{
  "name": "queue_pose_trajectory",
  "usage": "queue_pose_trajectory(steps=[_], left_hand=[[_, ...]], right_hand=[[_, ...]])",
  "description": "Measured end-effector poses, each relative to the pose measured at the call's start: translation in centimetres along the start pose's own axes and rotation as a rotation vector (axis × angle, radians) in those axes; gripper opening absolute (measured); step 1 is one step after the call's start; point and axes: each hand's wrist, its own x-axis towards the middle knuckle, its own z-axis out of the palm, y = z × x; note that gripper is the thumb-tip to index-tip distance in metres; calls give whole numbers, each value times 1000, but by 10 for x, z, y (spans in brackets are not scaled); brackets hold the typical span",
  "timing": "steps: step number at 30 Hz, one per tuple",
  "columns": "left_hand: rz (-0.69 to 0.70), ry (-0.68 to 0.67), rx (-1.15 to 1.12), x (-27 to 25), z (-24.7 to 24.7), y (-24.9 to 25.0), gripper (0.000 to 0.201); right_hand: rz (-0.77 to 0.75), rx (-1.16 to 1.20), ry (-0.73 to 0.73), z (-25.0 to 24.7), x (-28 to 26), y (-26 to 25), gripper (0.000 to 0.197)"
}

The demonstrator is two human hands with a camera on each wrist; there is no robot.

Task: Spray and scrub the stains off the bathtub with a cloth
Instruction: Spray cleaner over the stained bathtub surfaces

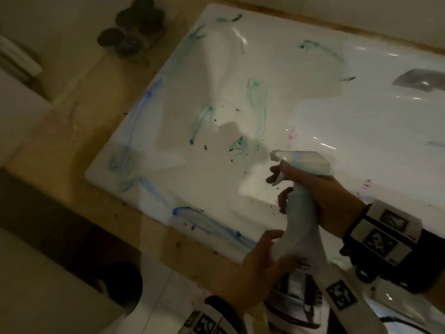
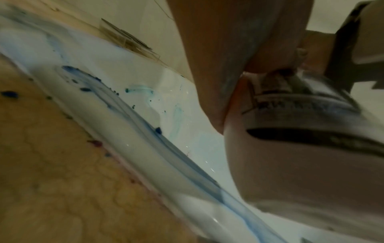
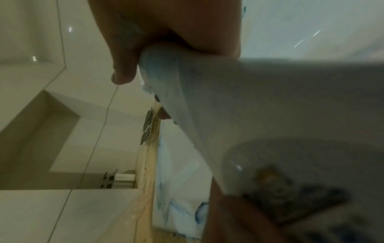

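Right hand [image 1: 330, 203] gripped the neck of the white spray bottle [image 1: 301, 213], lower right of the head view, a finger on the trigger, nozzle aimed toward frame left over the bathtub [image 1: 313, 97]. Left hand [image 1: 257, 268] held the bottle's lower body, fingers curled round it. Green stains [image 1: 256, 102] sat mid-frame on the tub floor, blue streaks [image 1: 212, 225] along the near rim, dark specks scattered between. No cloth visible in any view. My read: early spray phase, stains all intact, scrubbing not started, nearly everything left.
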Motion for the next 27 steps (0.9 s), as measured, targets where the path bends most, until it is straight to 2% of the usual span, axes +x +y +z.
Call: queue_pose_trajectory(steps=[4, 6, 7, 9, 10, 11, 12, 13, 14, 16, 17, 19, 22, 25, 27], left_hand=[[12, 9, 89, 14, -34, -15, 39], [54, 106, 201, 22, -61, -14, 32], [75, 254, 277, 24, -80, -14, 32], [92, 731, 412, 25, -124, -24, 44], [49, 937, 496, 22, -145, -31, 43], [-58, 1061, 600, 21, -165, -35, 41], [-204, 1097, 677, 19, -181, -36, 42], [-333, 1079, 726, 18, -192, -35, 47], [-417, 1040, 764, 19, -201, -33, 51], [-501, 955, 852, 23, -209, -25, 57], [-545, 913, 895, 25, -211, -19, 59], [-636, 857, 929, 26, -214, -11, 60], [-684, 791, 1043, 23, -222, -4, 55], [-675, 754, 1079, 21, -226, -7, 56], [-669, 731, 1077, 22, -227, -11, 58]], right_hand=[[-5, -119, -97, 38, 24, -4, 65], [-137, -171, -104, 64, 36, -2, 60], [-202, -182, -102, 78, 42, -1, 51], [-247, -324, -107, 100, 57, 1, 43], [-252, -477, -124, 108, 66, 3, 53], [-262, -687, -158, 114, 77, 4, 72], [-267, -877, -194, 121, 85, 2, 89], [-279, -980, -238, 130, 92, -2, 94], [-290, -973, -291, 138, 101, -4, 84], [-295, -877, -388, 154, 112, -10, 45], [-329, -882, -430, 161, 116, -12, 36], [-390, -970, -437, 172, 126, -11, 36], [-425, -1175, -390, 189, 133, -6, 57], [-387, -1119, -513, 202, 136, -9, 46], [-425, -1085, -574, 205, 139, -8, 41]])
